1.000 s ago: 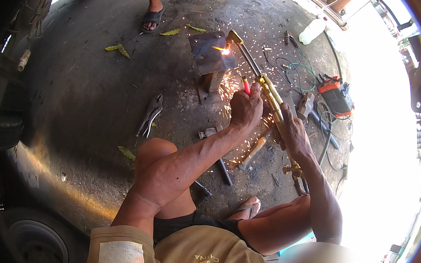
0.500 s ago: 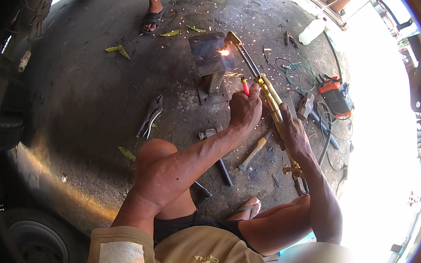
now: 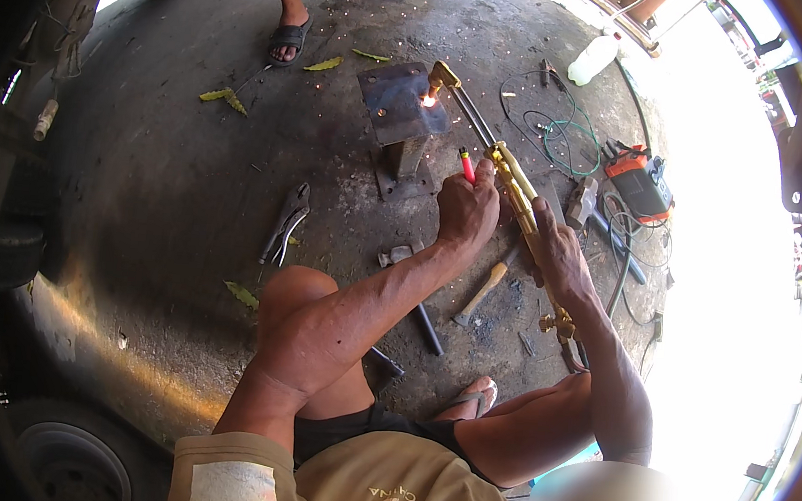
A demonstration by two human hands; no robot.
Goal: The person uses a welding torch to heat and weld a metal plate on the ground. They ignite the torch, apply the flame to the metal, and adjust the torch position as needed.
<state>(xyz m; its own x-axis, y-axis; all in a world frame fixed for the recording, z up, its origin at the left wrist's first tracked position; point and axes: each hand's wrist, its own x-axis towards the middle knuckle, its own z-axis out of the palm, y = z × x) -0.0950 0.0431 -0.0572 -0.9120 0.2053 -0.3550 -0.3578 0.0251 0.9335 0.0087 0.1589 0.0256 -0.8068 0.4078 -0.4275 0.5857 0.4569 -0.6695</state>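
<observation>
My right hand (image 3: pixel 563 256) is wrapped round the handle of a brass cutting torch (image 3: pixel 474 120). The torch reaches forward and left, its bent head above a dark steel plate (image 3: pixel 390 94) with round holes. At the tip, a bright glowing spot (image 3: pixel 429 100) shows near the plate's right edge. My closed left hand (image 3: pixel 468 207) holds a red lighter (image 3: pixel 467 166) upright and rests against the torch's front part. The plate stands on a short steel post (image 3: pixel 403 159) with a second plate at its foot.
Locking pliers (image 3: pixel 287 223), a hammer (image 3: pixel 401 253), a wooden-handled tool (image 3: pixel 482 293) and a sledgehammer (image 3: pixel 582 202) lie on the concrete. To the right are an orange-and-black machine (image 3: pixel 640 183), cables and a plastic bottle (image 3: pixel 593 58). Another person's sandalled foot (image 3: pixel 288 42) is beyond the plate.
The spray of sparks around the plate has thinned to a few scattered specks, and the glow at the torch tip is smaller. Both hands and the torch stay almost where they were.
</observation>
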